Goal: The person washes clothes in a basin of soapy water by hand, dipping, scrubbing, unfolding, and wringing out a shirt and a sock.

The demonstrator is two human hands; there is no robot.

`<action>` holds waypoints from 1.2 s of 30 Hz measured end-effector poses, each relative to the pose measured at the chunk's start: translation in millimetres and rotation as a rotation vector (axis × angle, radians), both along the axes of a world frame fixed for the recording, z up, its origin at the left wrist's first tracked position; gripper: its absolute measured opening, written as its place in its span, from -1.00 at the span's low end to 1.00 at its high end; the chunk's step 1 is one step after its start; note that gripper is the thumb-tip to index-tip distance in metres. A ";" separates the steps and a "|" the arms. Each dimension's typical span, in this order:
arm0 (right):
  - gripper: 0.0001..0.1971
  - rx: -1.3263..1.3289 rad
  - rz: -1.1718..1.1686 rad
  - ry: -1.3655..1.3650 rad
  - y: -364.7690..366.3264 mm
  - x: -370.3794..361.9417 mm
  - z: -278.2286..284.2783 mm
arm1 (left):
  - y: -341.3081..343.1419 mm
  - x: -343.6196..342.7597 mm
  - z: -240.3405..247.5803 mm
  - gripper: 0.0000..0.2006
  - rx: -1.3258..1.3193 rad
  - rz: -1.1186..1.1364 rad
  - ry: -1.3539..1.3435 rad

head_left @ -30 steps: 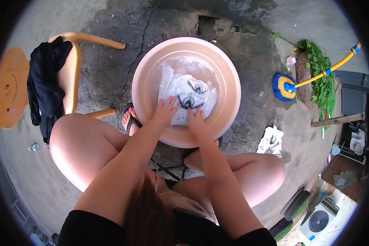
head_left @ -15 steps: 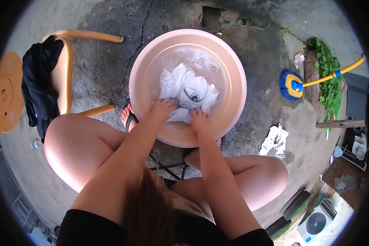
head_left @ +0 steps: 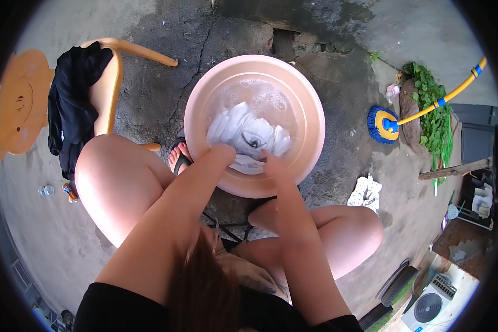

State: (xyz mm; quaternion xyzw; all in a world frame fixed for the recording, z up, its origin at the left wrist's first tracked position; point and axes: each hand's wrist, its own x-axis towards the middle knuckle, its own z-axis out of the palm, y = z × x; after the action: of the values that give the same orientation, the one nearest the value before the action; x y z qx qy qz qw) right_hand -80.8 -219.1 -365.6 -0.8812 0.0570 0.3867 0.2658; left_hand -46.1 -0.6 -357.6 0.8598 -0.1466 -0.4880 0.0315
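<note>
A white garment (head_left: 240,130) lies bunched in cloudy, sudsy water inside a pink plastic basin (head_left: 310,119). A dark opening or print shows near its middle. My left hand (head_left: 224,154) is closed on the garment's near left edge, its fingers curled under and partly hidden. Opposite it, my right hand (head_left: 271,162) pinches the near right edge, a little blurred by motion. A fold of white cloth spans the gap between the two hands.
At left, a yellow chair (head_left: 109,94) carries black cloth (head_left: 74,105). A bottle (head_left: 46,190) stands beyond my left knee. To the right are a blue-and-yellow mop (head_left: 383,125), green plants (head_left: 430,105) and spotted white cloth (head_left: 364,192) on the concrete. An air-conditioner unit (head_left: 428,307) sits lower right.
Both hands have gone from lying spread on the wet cloth to curling around its near edge. The view has shifted slightly, and more of the chair shows.
</note>
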 end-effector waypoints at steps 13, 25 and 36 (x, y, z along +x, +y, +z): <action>-0.62 0.209 0.134 -0.238 -42.9 69.2 265.9 | 49.0 97.8 253.5 -0.63 -0.380 -0.121 -0.212; -0.79 0.984 -0.512 -0.552 -57.1 48.6 401.8 | 60.8 62.9 396.3 -0.74 -1.241 0.754 -0.289; -0.73 0.665 -0.397 -0.370 -31.8 54.9 372.3 | 46.9 76.7 374.5 -0.65 -1.241 0.694 0.402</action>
State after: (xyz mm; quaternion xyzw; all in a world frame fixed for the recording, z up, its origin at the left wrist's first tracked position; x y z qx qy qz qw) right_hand -25.8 -250.9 6.8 -0.7741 0.0492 0.1609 0.6104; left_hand 30.6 46.4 16.9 0.5746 -0.1067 -0.4254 0.6910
